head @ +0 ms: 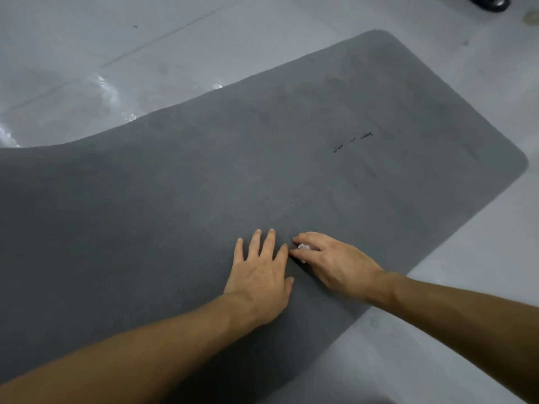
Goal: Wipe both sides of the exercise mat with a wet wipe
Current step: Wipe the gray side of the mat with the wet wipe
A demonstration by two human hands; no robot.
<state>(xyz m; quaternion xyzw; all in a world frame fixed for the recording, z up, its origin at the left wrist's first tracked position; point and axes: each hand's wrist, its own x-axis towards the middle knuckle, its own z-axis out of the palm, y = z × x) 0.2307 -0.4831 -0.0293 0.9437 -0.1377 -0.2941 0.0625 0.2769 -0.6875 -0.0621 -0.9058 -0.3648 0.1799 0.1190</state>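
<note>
Noted exercise mat (175, 185) spread on pale floor (87, 39), grey face up, running away toward upper right with rounded far corners. Found left grip (259, 275) laid flat on mat, fingers straight and spread, holding nothing, pressing down as an anchor. Found right grip (329, 258) just beside it, fingertips almost touching left index finger, curled over a wadded white wet wipe (303, 246) and pinning it against mat (only a scrap of wipe showing between fingers). Judged step in hand as wiping upper face; underside hidden, so cannot tell whether done. To do it well: open wipe out from its wad for more contact, press with flat fingers rather than tips, work in overlapping strokes away from anchoring grip toward far end, and shift anchor along to stop mat creeping or rucking. Go lightly over small tears (353, 139) toward far end to avoid snagging wipe. Placed wipe inside right grip, under its fingers, on mat toward near right edge. Placed mat beneath both grips, bulk of it ahead and to left.
</note>
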